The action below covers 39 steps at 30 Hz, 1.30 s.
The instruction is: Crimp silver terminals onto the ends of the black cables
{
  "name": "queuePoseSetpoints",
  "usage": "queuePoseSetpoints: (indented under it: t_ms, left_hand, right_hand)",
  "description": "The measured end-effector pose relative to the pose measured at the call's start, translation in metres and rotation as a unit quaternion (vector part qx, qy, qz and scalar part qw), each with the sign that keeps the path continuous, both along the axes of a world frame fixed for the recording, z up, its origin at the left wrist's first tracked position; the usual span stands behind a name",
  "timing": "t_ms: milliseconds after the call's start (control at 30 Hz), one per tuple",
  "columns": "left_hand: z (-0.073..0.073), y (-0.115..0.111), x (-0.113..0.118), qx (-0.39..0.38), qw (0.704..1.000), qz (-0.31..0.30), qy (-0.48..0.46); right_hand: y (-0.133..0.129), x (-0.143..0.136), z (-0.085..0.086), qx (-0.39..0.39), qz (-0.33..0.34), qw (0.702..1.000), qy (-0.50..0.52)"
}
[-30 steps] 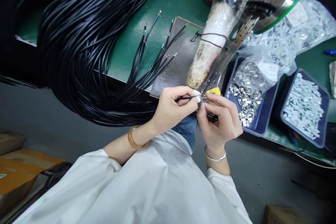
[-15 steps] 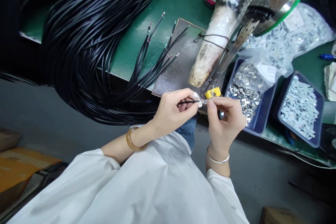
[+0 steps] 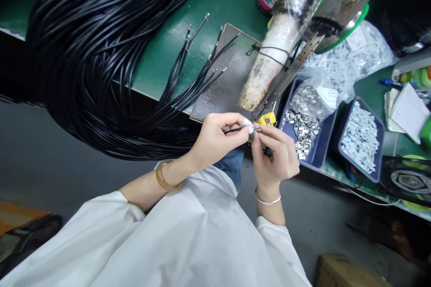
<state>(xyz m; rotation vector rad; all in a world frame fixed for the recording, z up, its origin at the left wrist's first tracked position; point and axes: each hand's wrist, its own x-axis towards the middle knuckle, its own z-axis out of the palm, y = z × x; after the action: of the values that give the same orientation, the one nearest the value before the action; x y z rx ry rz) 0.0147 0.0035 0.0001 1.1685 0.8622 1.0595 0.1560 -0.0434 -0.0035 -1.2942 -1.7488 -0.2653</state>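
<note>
My left hand [image 3: 215, 141] is closed around a thin black cable [image 3: 235, 130], close to its end. White wrapping covers the tip of a left finger. Facing it, my right hand [image 3: 278, 157] pinches a small silvery piece [image 3: 257, 128] at the cable's end; the fingers hide much of it, and its exact shape cannot be made out. Just beyond the fingertips is a small yellow block [image 3: 267, 119] beneath the tip of the machine. A large bundle of black cables [image 3: 87, 54] lies to the left, several stripped ends [image 3: 207, 17] showing coloured wires.
A plastic-wrapped machine arm [image 3: 266, 63] reaches over a dark plate [image 3: 215, 94] on the green table [image 3: 168, 40]. At right stand a blue tray [image 3: 321, 154] of metal clips and another tray [image 3: 380, 143] of pale pieces. Plastic bags [image 3: 367, 54] lie behind them.
The view has shifted a little to the right. The fingers of both hands are closer together at the cable's end, and the silvery piece is more covered.
</note>
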Motion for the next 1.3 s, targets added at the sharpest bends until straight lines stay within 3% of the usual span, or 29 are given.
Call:
queuePoseSetpoints:
  t_ms: [400, 733, 833, 933, 1000, 1100, 1167, 1300]
  left_hand:
    - [0.001, 0.004, 0.003, 0.033, 0.997, 0.034, 0.058]
    - [-0.001, 0.002, -0.003, -0.004, 0.999, -0.025, 0.048]
    - [-0.001, -0.005, -0.005, 0.031, 0.996, -0.029, 0.084]
    - [-0.001, -0.01, -0.008, 0.118, 0.987, 0.025, 0.108]
    - [-0.001, -0.011, -0.011, 0.137, 0.986, 0.023, 0.096]
    - [0.0, -0.008, -0.016, 0.037, 0.994, -0.095, 0.03]
    - [0.0, -0.006, -0.019, -0.027, 0.989, -0.146, -0.008]
    - [-0.001, -0.007, -0.019, -0.033, 0.993, -0.109, -0.025]
  right_hand:
    - [0.01, -0.003, 0.0, -0.018, -0.018, 0.998, 0.057]
    - [0.001, 0.004, 0.003, -0.066, 0.013, 0.997, 0.026]
    - [0.002, 0.007, 0.01, -0.114, 0.014, 0.992, 0.059]
    - [0.002, 0.008, 0.014, -0.135, 0.023, 0.982, 0.128]
    - [0.002, 0.008, 0.012, -0.149, 0.044, 0.971, 0.182]
    - [-0.001, 0.009, 0.005, -0.142, 0.064, 0.965, 0.211]
    - [-0.005, 0.01, 0.001, -0.116, 0.038, 0.974, 0.192]
    - [-0.016, 0.01, 0.001, -0.107, -0.048, 0.987, 0.112]
